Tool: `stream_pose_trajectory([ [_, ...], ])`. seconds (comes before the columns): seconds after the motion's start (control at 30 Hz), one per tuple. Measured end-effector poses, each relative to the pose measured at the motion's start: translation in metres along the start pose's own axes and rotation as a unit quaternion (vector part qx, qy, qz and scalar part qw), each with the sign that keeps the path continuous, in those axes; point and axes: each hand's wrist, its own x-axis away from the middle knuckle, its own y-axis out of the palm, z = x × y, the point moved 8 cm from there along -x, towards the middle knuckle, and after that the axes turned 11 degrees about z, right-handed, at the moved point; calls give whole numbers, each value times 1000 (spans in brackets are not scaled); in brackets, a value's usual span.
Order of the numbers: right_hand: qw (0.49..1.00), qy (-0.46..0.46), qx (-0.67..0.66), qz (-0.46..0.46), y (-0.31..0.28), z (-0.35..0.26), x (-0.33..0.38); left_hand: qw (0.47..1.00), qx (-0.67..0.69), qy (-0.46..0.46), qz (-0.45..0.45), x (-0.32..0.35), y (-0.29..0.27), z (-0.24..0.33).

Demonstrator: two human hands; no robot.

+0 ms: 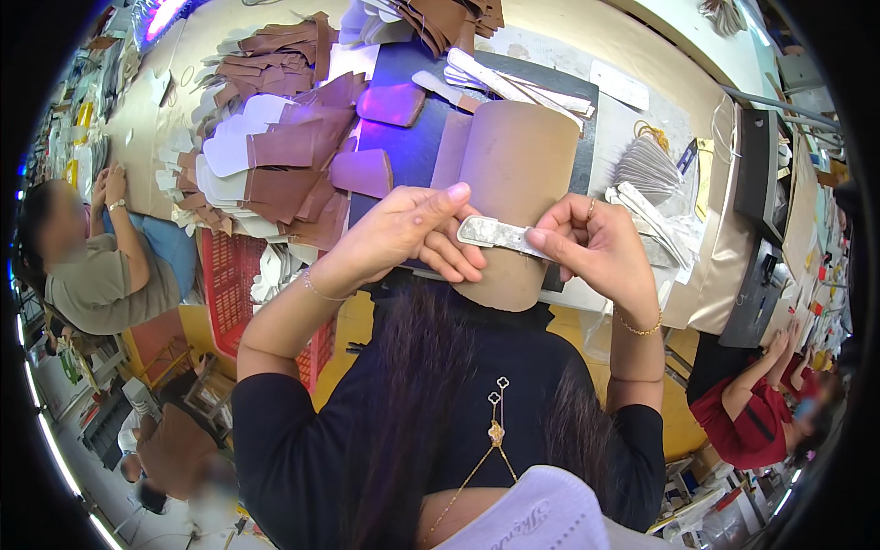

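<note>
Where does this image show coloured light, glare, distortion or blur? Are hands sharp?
Head view: blue-purple tint covers part of the dark mat; the purple light at upper left glares; shapes bend toward the picture's rim; the left co-worker's face is blurred; left hand and right hand look fairly sharp.

I wear a black top (385,348) whose short, plain sleeves (270,417) end near the elbow. My long, dark hair (417,385) falls down its front. A gold necklace (496,433) carries small clover-shaped pendants (495,399), and a pale lavender-white mask (550,513) bears printed script. A thin bracelet (316,290) circles my left wrist, a gold chain (642,329) my right; a slim ring (591,210) sits on my right fingers (570,214).
</note>
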Motion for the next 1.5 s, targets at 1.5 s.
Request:
stream_pose_trajectory([
  [1.5, 995, -71, 41, 57, -10, 7, 0, 999, -39, 9, 27, -5, -1, 1],
])
